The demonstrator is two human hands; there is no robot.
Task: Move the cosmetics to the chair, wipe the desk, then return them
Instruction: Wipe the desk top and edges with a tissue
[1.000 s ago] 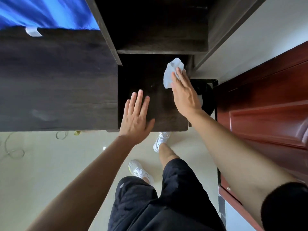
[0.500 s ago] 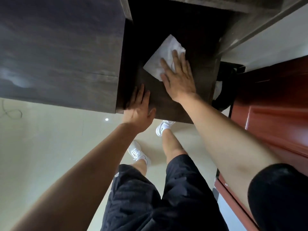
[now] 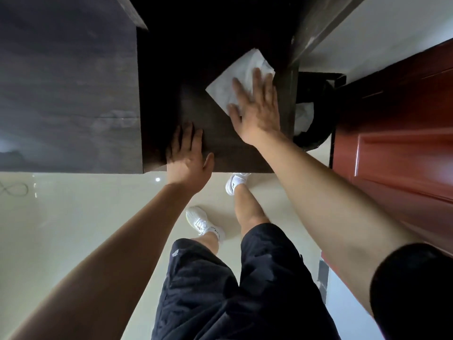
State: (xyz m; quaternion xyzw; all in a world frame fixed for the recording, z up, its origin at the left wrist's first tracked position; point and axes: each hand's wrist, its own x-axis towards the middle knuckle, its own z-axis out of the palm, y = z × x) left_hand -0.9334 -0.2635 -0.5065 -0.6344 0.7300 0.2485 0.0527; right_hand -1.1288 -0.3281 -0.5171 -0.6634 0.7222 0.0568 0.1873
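Note:
A white wipe (image 3: 239, 74) lies spread flat on the dark wooden desk (image 3: 215, 143), near its right edge. My right hand (image 3: 257, 109) presses on the wipe with straight, spread fingers. My left hand (image 3: 187, 158) rests flat on the desk's front edge, fingers straight and holding nothing. No cosmetics and no chair are in view.
A taller dark cabinet top (image 3: 68, 82) adjoins the desk on the left. A black bin (image 3: 313, 119) with white paper inside stands right of the desk, beside a red-brown door (image 3: 397, 133). Pale floor (image 3: 73, 229) and my legs lie below.
My right hand has slid the wipe to the right, toward the desk's right edge. My left hand stays on the front edge. The view has tilted down and closer.

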